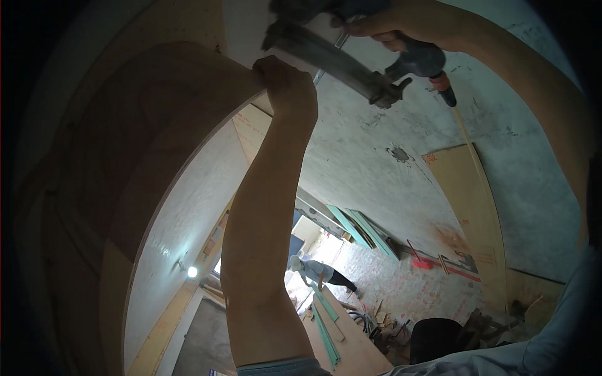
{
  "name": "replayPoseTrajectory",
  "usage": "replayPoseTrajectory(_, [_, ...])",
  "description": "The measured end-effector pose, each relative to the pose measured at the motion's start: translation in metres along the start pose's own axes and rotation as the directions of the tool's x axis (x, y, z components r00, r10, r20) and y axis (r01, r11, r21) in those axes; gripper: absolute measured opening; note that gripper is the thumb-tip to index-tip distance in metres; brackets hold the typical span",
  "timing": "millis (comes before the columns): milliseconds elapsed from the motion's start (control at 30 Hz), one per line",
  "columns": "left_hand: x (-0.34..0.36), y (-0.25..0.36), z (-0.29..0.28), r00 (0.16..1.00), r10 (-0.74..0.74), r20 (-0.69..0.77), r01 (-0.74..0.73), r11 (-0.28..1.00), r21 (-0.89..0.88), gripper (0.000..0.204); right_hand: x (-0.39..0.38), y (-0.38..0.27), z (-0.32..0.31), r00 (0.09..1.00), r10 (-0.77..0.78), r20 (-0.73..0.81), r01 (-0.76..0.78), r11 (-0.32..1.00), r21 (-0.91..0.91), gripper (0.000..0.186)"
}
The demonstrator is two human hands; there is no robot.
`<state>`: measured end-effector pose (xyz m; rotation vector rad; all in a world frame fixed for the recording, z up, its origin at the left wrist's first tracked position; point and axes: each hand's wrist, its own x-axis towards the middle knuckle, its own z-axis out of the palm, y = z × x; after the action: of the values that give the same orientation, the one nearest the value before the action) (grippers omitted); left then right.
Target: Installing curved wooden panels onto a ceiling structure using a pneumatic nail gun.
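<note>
My left arm reaches up, and my left hand [283, 83] is closed at the edge of a large brown wooden board [157, 113] on the left. Its fingertips are partly hidden behind the knuckles. At the top, my right hand [384, 32] is wrapped round the grip of a dark air nail gun [332, 61]. The gun's long magazine slants down to the right, and its top is cut off by the picture's edge. From the orange-and-black fitting at its handle end, a pale air hose [467, 135] runs down. The gun's nose is just above my left hand.
A plywood sheet [476, 213] leans on the grey wall [376, 138]. Far below, a person in a white cap [316, 273] bends over green strips [325, 332] on a board. Green panels [364, 232] lean by the wall. Scraps and a red broom head [422, 265] are on the floor.
</note>
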<state>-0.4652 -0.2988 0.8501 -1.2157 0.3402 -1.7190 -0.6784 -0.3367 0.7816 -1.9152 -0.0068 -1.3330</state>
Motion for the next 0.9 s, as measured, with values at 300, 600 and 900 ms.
replayPoseTrajectory(300, [0.036, 0.014, 0.035, 0.998, 0.003, -0.066, -0.027, 0.932, -0.361, 0.023, -0.002, 0.101, -0.002, 0.98, 0.147, -0.137, -0.107, 0.958, 0.268, 0.023])
replayPoseTrajectory(600, [0.071, 0.046, 0.03, 0.995, 0.092, -0.023, -0.095, 0.932, -0.351, 0.024, 0.013, 0.161, -0.001, 0.971, 0.156, -0.179, -0.098, 0.95, 0.296, 0.025])
replayPoseTrajectory(900, [0.074, 0.092, 0.033, 0.997, 0.06, 0.043, -0.046, 0.96, -0.278, 0.028, 0.028, 0.144, 0.006, 0.998, 0.039, -0.044, -0.021, 0.936, 0.352, 0.022])
